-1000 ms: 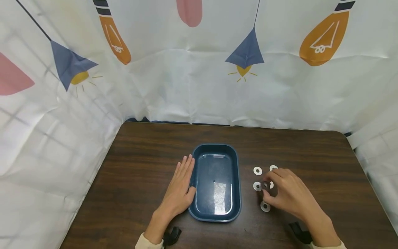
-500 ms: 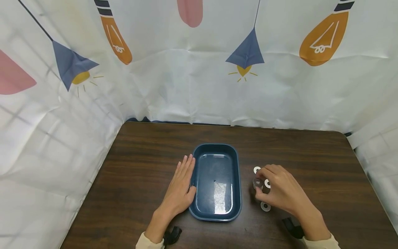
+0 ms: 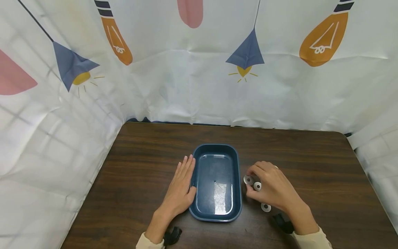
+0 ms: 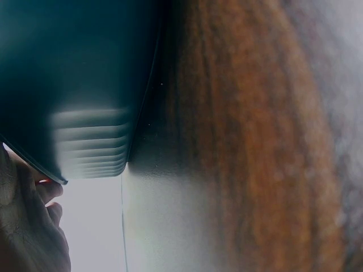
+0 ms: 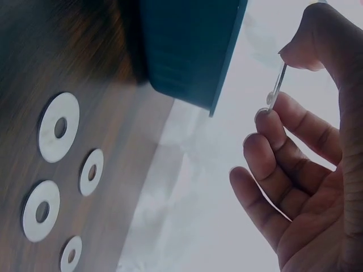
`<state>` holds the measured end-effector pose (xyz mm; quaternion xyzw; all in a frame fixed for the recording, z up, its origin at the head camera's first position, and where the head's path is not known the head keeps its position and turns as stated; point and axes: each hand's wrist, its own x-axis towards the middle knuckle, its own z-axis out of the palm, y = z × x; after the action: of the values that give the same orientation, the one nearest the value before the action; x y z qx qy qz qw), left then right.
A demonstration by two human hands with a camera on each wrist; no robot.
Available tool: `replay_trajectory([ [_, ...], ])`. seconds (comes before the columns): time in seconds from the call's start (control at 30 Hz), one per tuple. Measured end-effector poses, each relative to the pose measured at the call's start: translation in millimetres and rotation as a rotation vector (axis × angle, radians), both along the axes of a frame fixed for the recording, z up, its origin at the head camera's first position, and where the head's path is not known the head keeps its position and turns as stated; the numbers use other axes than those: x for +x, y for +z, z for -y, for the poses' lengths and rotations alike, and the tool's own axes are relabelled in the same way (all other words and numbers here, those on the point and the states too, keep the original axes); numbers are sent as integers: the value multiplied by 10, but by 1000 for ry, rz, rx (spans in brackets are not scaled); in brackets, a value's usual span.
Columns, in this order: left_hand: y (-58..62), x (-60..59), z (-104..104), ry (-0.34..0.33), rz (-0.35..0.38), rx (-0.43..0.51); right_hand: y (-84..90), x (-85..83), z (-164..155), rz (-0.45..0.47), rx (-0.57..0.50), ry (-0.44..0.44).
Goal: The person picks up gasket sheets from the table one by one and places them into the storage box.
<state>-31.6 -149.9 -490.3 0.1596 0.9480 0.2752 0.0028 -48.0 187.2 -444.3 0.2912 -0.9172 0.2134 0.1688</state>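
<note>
Head view: nearest me, my right hand (image 3: 273, 190) pinches a flat white ring-shaped washer (image 3: 248, 180) between thumb and fingertip, lifted just right of the dark blue rectangular plastic tray (image 3: 216, 211). My left hand (image 3: 180, 190) lies flat, fingers straight, against the tray's left wall. The tray's open hollow sits leftward of the washer. More white washers (image 5: 57, 127) lie beyond on the dark wooden table (image 3: 140, 155).
</note>
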Motion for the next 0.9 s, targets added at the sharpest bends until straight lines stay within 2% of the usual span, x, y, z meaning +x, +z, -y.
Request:
replay_trajectory([
  [0.4,0,-1,8,1,-7,-4,16,-51,173,74,50,-5],
  [0.9,-7,-2,5,3,1,-10,23,-135,333,68,21,51],
])
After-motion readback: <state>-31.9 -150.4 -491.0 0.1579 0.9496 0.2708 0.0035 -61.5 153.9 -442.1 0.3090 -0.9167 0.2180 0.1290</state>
